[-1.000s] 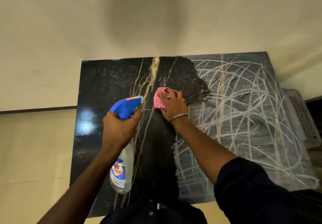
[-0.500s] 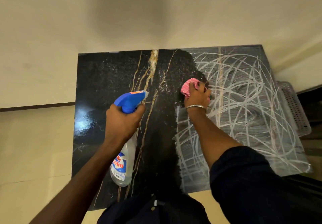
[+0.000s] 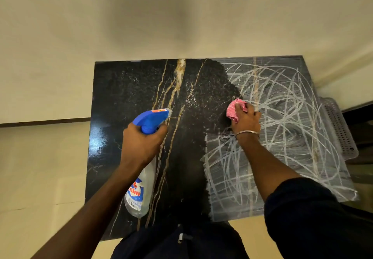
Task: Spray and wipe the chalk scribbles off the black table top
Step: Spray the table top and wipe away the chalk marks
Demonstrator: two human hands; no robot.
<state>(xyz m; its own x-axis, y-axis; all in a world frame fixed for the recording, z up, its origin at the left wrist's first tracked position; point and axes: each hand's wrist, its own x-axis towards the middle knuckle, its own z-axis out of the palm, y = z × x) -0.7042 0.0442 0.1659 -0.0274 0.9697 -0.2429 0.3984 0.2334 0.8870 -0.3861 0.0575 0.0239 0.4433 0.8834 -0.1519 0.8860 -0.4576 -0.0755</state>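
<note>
Leaning over the black desk point(image 3: 125, 89) with both arms extended. Reaching forward with the right hand point(image 3: 247, 120), a metal bangle point(image 3: 247, 132) at the wrist, with the grip closed on a bunched pink cloth point(image 3: 234, 108) pressed to the stone at the border between wiped surface and chalk scribbles point(image 3: 286, 129). Holding the spray bottle point(image 3: 141, 194) in the left hand point(image 3: 141, 143) above the clean left half, with the grip wrapped round the neck under the blue trigger head point(image 3: 150, 118), nozzle aimed away, clear body slanting back toward the near edge. Across the right half, white loops from far edge to near edge. Just beside the right edge, a perforated plastic basket point(image 3: 339, 125).
</note>
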